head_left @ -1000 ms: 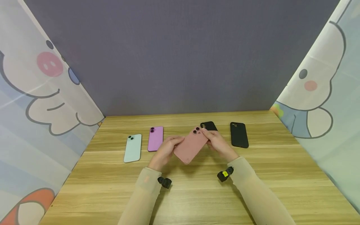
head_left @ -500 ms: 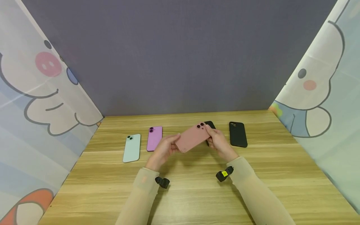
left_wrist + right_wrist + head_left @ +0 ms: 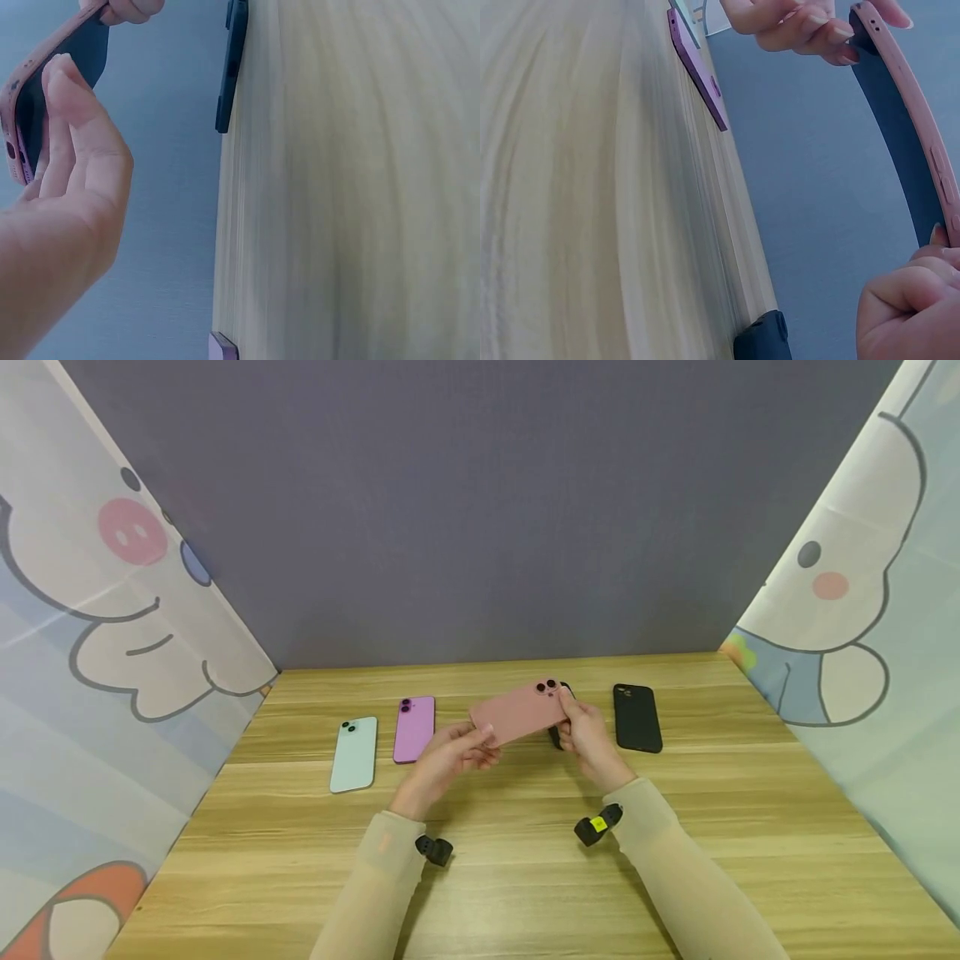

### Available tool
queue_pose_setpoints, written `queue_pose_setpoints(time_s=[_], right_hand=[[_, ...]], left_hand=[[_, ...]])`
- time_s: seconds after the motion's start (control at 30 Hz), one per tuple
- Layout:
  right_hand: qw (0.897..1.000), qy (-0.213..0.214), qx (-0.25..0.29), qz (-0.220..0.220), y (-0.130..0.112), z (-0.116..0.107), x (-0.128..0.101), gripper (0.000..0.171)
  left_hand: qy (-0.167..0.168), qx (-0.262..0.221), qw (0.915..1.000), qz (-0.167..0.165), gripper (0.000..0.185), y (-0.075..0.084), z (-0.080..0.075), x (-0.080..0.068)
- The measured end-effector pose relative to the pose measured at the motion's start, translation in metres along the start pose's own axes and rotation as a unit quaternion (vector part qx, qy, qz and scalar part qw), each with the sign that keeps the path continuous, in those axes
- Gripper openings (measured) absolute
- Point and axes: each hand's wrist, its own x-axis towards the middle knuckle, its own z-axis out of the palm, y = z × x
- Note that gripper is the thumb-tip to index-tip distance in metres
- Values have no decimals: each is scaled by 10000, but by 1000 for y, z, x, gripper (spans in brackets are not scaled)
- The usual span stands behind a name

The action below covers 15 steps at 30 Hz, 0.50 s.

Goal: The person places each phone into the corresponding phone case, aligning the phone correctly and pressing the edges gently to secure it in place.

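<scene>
Above the table, both hands hold a phone in a pink case (image 3: 513, 714), its back toward the head view. At the camera end, my right hand (image 3: 591, 743) grips it with the thumb near the lenses. My left hand (image 3: 448, 758) pinches the opposite lower corner, thumb on the back and fingers underneath. In the left wrist view the phone's dark screen (image 3: 91, 54) faces down. A thin pink phone edge (image 3: 27, 161) shows apart from the case rim (image 3: 46, 54) at that end. The right wrist view shows the case's side with its buttons (image 3: 939, 169).
To the left lie a mint phone (image 3: 354, 756) and a purple phone (image 3: 415, 731), backs up. A black phone case (image 3: 637, 718) lies at the right. Another black case (image 3: 555, 737) is mostly hidden behind the right hand. A grey panel (image 3: 480, 527) stands along the table's back edge.
The pink-cased phone has turned from a steep diagonal to nearly level. Its lower end rose, and my left thumb moved onto the back at the near corner. The other phones and cases stayed put.
</scene>
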Motion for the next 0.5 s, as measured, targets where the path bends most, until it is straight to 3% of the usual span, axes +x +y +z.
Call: queue_pose_setpoints(time_s=[0.17,0.5], right_hand=[[9997,27,224,-56,1,1,-1,47],[9998,26,136,-148,6,3,-3,47]], left_hand=[[-60,409,9991,103,38,0,3,0],[492,720,9950,492,39,-1,5,0]])
